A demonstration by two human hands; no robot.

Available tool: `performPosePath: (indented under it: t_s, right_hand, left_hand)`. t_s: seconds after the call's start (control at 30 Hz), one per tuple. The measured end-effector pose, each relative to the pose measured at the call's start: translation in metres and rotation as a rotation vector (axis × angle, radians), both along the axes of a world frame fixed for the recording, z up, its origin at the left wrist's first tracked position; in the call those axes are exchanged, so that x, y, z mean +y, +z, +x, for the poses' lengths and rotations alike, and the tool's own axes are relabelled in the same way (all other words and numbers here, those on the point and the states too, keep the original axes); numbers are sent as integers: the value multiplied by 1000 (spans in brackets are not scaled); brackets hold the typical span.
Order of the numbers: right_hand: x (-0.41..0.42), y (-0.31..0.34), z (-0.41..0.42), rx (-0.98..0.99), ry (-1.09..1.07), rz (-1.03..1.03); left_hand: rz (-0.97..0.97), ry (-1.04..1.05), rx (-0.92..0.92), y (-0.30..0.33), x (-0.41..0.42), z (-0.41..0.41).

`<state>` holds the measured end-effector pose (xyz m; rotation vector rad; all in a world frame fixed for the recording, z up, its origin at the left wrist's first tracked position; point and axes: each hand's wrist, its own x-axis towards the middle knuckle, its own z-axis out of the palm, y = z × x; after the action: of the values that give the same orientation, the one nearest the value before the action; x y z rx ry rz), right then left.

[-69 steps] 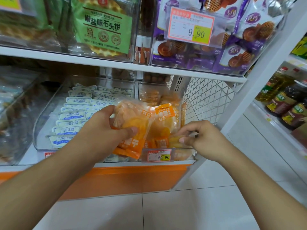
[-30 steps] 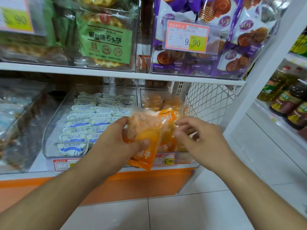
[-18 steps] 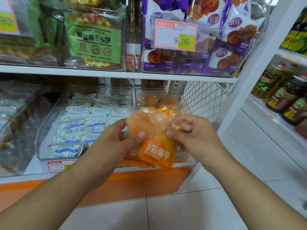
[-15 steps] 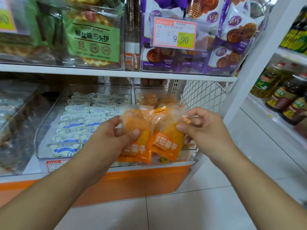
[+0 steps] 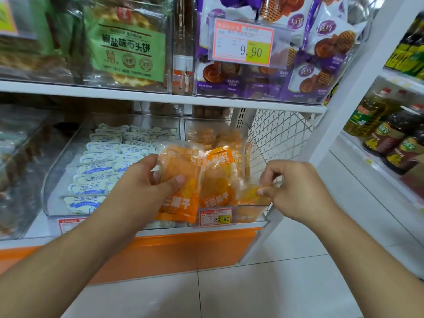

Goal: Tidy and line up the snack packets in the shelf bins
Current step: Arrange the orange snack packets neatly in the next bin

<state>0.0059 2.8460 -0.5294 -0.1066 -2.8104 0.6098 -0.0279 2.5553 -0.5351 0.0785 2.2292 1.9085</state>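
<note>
Head view, left to right. Far left: one clear plastic bin (image 5: 20, 171) of blurred dark snacks, contents not countable. Next: one clear plastic bin (image 5: 57, 180) with small white-and-blue packets (image 5: 91, 187) in two neat rows; exact count unclear at the back. Left hand (image 5: 146, 182) at frame centre grips one orange-and-clear snack packet (image 5: 181, 180), thumb across its front, held upright in front of the right-hand clear bin (image 5: 252, 204). Packet: translucent top showing yellow-orange fruit pieces, solid orange band with white characters at the bottom. Second identical packet (image 5: 218, 177) stands just behind and right of it, in the bin, tilted slightly. Third one (image 5: 249, 196) lies low at the bin's front right corner; right hand (image 5: 296, 187) pinches its upper edge between thumb and fingertips. More orange packets (image 5: 215, 136) farther back, count unclear. Two price tags visible: 29.90 (image 5: 215, 216) on the bin front, 9.90 (image 5: 244, 43) upper centre on the purple-packet bin (image 5: 321, 83). Hands apart, one packet each.
</note>
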Motion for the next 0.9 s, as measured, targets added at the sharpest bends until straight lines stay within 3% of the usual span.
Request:
performPosePath:
  t_s: [0.1, 0.5, 0.53, 0.6, 0.67, 0.7, 0.9]
  right_hand:
    - [2, -2, -2, -40, 71, 214]
    - [-7, -12, -1, -95, 150, 524]
    - [-11, -9, 0, -33, 136, 433]
    - [-29, -2, 3, 43, 105, -3]
    - [-51, 4, 3, -45, 96, -487]
    - [-58, 6, 3, -83, 92, -600]
    - [-50, 12, 4, -147, 31, -740]
  left_hand:
    - [2, -4, 5, 0, -1, 0]
    - [23, -74, 19, 2, 4, 7]
    - [13, -89, 28, 1, 6, 9]
    - [-14, -121, 51, 0, 10, 12]
    - [-14, -153, 59, 0, 15, 16]
    - [-9, -166, 56, 0, 17, 18]
    - [107, -111, -39, 1, 24, 20]
